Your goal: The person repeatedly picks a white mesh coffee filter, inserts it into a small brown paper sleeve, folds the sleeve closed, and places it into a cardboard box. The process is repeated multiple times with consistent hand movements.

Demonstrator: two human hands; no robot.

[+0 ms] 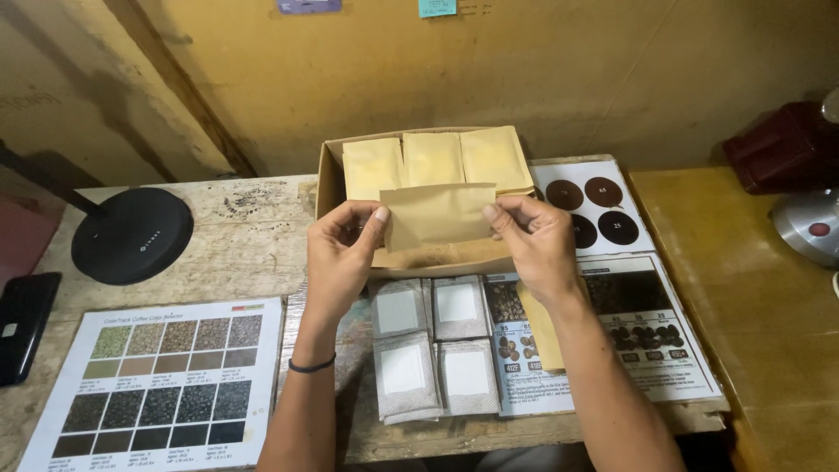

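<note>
Pinching a tan paper pouch (437, 215) by its ends, the left hand (343, 249) and right hand (535, 242) hold it level above a cardboard box (329, 179) of similar pouches; four filter bags (434, 343) lie nearer.

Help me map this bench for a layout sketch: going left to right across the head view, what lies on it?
Black phone → round black base → colour chart sheet → left hand → brown paper pouch → right hand → sheet with dark circles → dark red object.
</note>
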